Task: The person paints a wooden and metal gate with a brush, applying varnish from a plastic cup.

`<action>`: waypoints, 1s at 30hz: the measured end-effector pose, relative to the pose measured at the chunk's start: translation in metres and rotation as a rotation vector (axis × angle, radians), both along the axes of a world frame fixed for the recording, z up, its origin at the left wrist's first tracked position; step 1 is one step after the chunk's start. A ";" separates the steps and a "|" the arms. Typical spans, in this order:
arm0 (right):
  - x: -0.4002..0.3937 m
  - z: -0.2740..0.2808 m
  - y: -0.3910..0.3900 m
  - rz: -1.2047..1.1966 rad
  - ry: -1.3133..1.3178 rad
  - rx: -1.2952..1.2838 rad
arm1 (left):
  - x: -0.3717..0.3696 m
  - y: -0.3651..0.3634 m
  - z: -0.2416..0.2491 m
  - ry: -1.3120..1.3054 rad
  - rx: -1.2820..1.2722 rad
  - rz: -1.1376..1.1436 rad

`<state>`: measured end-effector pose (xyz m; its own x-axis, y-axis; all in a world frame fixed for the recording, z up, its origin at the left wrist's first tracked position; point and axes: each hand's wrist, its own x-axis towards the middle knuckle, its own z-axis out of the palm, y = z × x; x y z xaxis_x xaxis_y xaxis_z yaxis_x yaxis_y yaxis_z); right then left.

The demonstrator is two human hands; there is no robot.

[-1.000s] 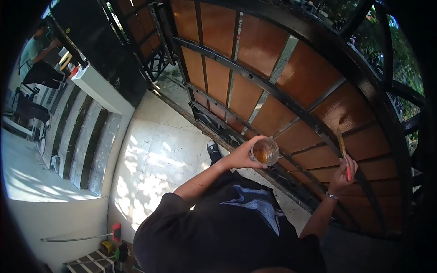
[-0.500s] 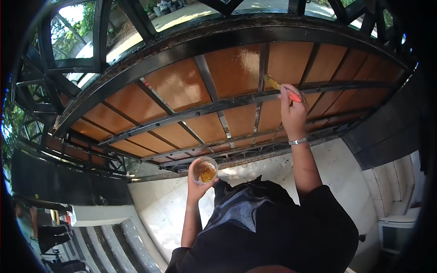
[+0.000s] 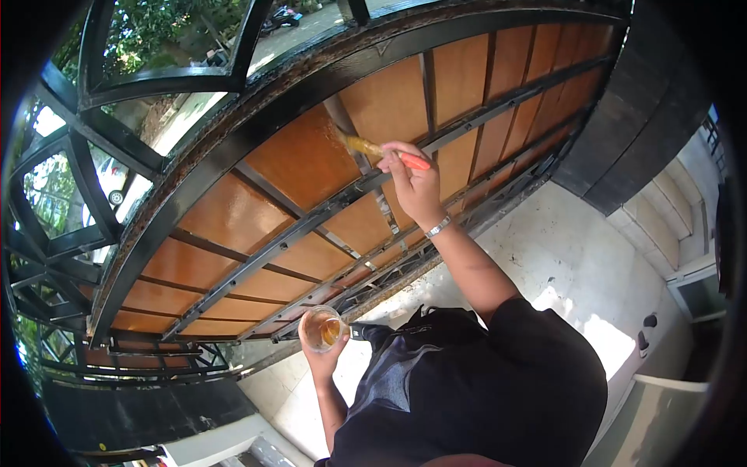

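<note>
My right hand (image 3: 412, 183) grips a paintbrush (image 3: 381, 151) by its orange handle, arm raised. The brush's bristles touch a glossy brown wooden panel (image 3: 303, 159) of a black metal gate (image 3: 233, 148), near the top rail. My left hand (image 3: 320, 354) holds a clear plastic cup (image 3: 323, 329) with amber liquid in it, low and close to my body. A silver bracelet (image 3: 438, 226) circles my right wrist.
The gate's black bars and curved top frame fill the upper left, with trees and a street beyond. A pale tiled floor (image 3: 568, 257) lies below to the right. Steps (image 3: 669, 202) and a dark wall (image 3: 630, 132) stand at the right edge.
The view has swung from left to right along the gate. My right hand moved the brush up and left onto a higher panel. The cup has dropped lower in view.
</note>
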<state>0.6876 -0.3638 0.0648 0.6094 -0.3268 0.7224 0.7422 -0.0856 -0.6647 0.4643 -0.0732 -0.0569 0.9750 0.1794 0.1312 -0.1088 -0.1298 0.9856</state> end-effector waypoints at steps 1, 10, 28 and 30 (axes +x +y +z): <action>-0.005 -0.002 -0.006 0.024 0.098 -0.071 | -0.001 0.001 -0.001 -0.002 0.000 0.002; -0.006 0.029 -0.003 0.001 0.040 -0.185 | 0.003 0.001 0.002 0.009 0.062 -0.028; -0.002 -0.015 -0.024 -0.121 0.235 -0.400 | -0.033 -0.013 0.041 0.132 0.111 0.033; 0.007 -0.005 -0.017 -0.119 0.217 -0.372 | -0.034 -0.016 0.045 0.145 0.124 0.035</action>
